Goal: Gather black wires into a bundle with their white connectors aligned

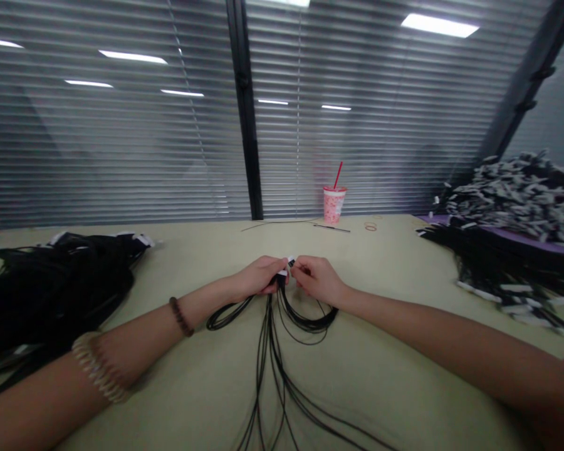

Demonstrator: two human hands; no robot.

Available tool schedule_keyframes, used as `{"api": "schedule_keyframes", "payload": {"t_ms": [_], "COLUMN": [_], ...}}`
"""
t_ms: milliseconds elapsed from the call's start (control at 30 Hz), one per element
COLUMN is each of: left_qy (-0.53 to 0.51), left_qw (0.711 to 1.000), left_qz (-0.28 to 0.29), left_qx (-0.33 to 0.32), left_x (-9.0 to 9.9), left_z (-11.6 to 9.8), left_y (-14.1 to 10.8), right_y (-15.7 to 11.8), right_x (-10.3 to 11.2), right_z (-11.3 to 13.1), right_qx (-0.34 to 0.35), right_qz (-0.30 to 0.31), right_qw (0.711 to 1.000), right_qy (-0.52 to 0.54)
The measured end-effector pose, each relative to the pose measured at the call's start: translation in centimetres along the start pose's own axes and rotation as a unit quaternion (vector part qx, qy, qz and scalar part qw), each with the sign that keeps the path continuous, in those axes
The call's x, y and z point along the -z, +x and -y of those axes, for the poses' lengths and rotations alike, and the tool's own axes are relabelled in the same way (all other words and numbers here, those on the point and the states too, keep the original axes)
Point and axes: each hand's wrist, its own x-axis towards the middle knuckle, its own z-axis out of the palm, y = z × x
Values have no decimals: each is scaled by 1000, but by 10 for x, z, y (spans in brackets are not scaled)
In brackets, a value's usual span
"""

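Two bare hands come together at a bundle of black cables (317, 325), on the wearer's side of the pink cup (333, 205) and a little to its left. The left hand (263, 274) has its thumb and fingers closed round the bundle near a white end piece (282, 273). The right hand (322, 280) is just beside it, fingers curled in at a small white-and-black tip (291, 260); the view is small and a touch soft there, so it cannot be told whether they pinch that tip or only rest by it. The cables loop out on both sides below the hands, and loose strands trail toward the wearer, away from the cup.

The step in hand looks like close fingertip work at the cable ends. The next move, as judged from here, calls for a steady left grip and a small, exact motion of the right fingertips, without tugging the loops.

A thin dark tool (331, 228) lies just in front of the cup, with rubber bands (371, 227) to its right. Well left of the cup is a black cable pile (61, 282); well right are more black cables (489, 250) and a heap of white-ended pieces (521, 195).
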Motion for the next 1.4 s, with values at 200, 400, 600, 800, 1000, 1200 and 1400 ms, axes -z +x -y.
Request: {"api": "schedule_keyframes", "payload": {"t_ms": [200, 400, 600, 800, 1000, 1200, 1400], "left_qy": [-11, -32, -111, -170, -215, -215, -206], "left_qw": [1000, 999, 992, 983, 972, 970, 974], "left_qz": [-1, -6, -62, -68, -98, -110, -94], "left_qx": [16, 37, 20, 10, 14, 10, 2], "left_x": [1, 5, 7, 10, 10, 9, 9], "left_z": [0, 4, 6, 9, 11, 8, 9], "left_y": [1, 5, 7, 10, 11, 7, 7], "right_y": [2, 6, 10, 16, 9, -2, -7], "right_x": [-2, -1, 29, 50, 45, 22, 9], "right_z": [-1, -11, -22, -44, -32, -4, -2], "right_qx": [-16, -22, 56, 30, 96, 200, 179], "right_qz": [-3, 46, 114, 71, -1, -2, 68], "right_qw": [1000, 999, 973, 912, 927, 942, 927], "right_qy": [6, 0, -194, -403, -363, -270, -323]}}
